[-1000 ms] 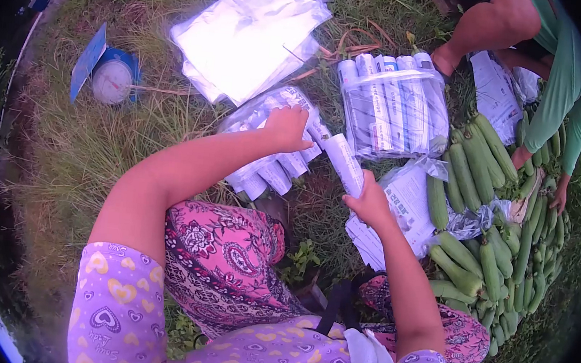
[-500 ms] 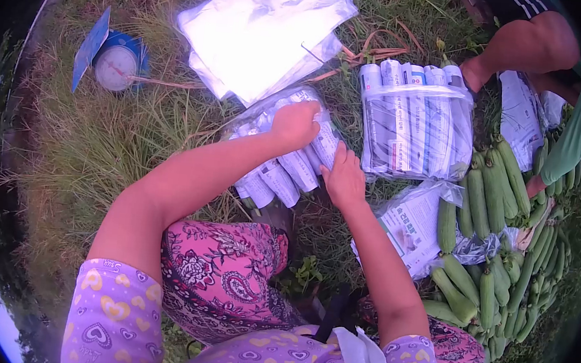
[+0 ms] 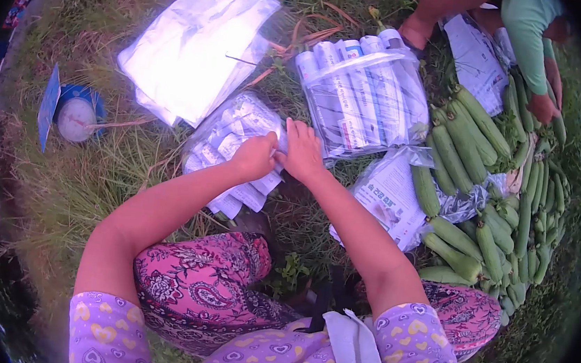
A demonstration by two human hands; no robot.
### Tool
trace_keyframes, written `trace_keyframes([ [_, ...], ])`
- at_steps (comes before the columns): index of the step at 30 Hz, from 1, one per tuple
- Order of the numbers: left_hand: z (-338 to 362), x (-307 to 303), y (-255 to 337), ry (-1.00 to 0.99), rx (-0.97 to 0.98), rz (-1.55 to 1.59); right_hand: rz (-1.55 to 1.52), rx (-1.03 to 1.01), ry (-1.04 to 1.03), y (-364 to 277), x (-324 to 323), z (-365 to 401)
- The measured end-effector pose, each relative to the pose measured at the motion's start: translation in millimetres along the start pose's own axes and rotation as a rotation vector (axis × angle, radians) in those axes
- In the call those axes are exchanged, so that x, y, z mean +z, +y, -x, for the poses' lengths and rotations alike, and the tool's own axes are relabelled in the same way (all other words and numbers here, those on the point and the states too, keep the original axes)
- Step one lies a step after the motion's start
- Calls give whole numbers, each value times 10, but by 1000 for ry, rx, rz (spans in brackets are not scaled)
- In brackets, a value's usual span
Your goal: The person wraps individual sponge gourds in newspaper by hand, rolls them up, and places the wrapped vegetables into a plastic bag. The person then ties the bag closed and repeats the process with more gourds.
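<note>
Both hands are at a clear plastic bag [image 3: 229, 123] of newspaper-wrapped rolls on the grass, left of centre. My left hand [image 3: 256, 156] is closed at the bag's right side, its fingers pinched on the plastic. Close beside it, my right hand [image 3: 302, 149] has its fingers stretched along the same edge, the thumb near my left hand. Paper-wrapped ends stick out of the bag's lower side. To the right lies a full bag of wrapped rolls [image 3: 361, 97], with a strip across its upper part.
White plastic sheets [image 3: 188, 49] lie above the bag. A blue dial scale [image 3: 76, 119] stands at the left. Newspaper sheets [image 3: 390, 198] and many green squashes [image 3: 461, 152] are at the right. A co-worker's hand [image 3: 544, 108] reaches among squashes at the upper right.
The whole view has shifted, so the scene sits further left. My hands have come together at the bag's right edge. The co-worker's arm now reaches squashes higher up.
</note>
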State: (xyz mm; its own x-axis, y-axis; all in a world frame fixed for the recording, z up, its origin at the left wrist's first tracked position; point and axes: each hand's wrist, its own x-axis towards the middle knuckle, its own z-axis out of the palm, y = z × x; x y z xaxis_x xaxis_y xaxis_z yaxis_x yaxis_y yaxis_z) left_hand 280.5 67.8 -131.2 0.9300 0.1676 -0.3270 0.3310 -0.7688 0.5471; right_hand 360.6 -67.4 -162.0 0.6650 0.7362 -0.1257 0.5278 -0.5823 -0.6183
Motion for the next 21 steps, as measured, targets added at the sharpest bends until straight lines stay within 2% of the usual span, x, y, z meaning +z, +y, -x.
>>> trace_keyframes([
  [1,31,-64,35,-110,-46,-10,-13,-40,-80,51,-203,52],
  [2,78,-70,36,-110,-25,-48,-25,-71,-152,125,-436,139],
  [3,44,75,-236,-32,146,-128,28,-134,-207,187,-739,232],
  [4,78,-66,-72,-104,33,-103,80,-188,-267,244,-1099,356],
  [5,81,-162,-66,-159,5,-71,133,-191,-331,291,-1504,518],
  [7,54,-317,-212,-124,83,-157,235,-154,-475,428,-2315,909],
  [8,17,-449,-247,-146,44,-173,282,-128,-559,524,-2718,1088],
  [10,-58,-695,-363,-147,38,-170,301,16,-401,652,-3686,1704],
  [12,-124,-895,-250,-158,24,-209,187,88,35,1048,-4446,2494],
  [14,-154,-1063,83,-185,18,-238,65,368,345,1381,-5045,3396],
  [15,-157,-1105,326,-221,44,-271,-42,424,528,1766,-5182,3907],
  [17,-120,-1082,891,-290,90,-343,-151,741,778,2142,-5279,4841],
  [18,-109,-1019,1156,-316,156,-386,-262,800,884,2467,-5228,5323],
  [21,-125,-626,1627,-325,294,-373,-433,1130,1008,3057,-4801,6262],
])
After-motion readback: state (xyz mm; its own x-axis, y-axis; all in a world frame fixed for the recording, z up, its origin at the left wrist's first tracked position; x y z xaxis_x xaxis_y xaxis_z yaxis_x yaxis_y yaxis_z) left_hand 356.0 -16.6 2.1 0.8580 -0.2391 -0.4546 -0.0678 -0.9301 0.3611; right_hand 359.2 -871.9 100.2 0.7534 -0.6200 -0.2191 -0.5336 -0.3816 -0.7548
